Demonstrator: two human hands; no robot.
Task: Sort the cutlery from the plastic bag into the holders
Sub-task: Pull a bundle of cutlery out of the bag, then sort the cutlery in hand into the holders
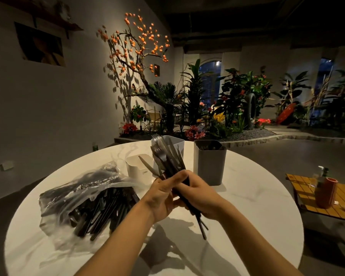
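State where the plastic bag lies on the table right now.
In the head view, the plastic bag lies left on the round table, beside the white holder.

A fanned bundle of dark-handled metal cutlery [167, 162] is held upright above the round white table, left of it lies a crumpled clear plastic bag [84, 198] of more black cutlery, and behind stand a short white holder [138, 169], a pale holder [176, 144] and a tall grey square holder [210, 164].

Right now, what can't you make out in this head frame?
- Grey holder: contents, hidden by its wall and the dim light.
- Plastic bag: piece count and types, dark cutlery overlapping behind glare.
- White holder: mostly hidden by the cutlery bundle.
- Left hand, right hand: fingers overlap; each hand's pieces unclear.
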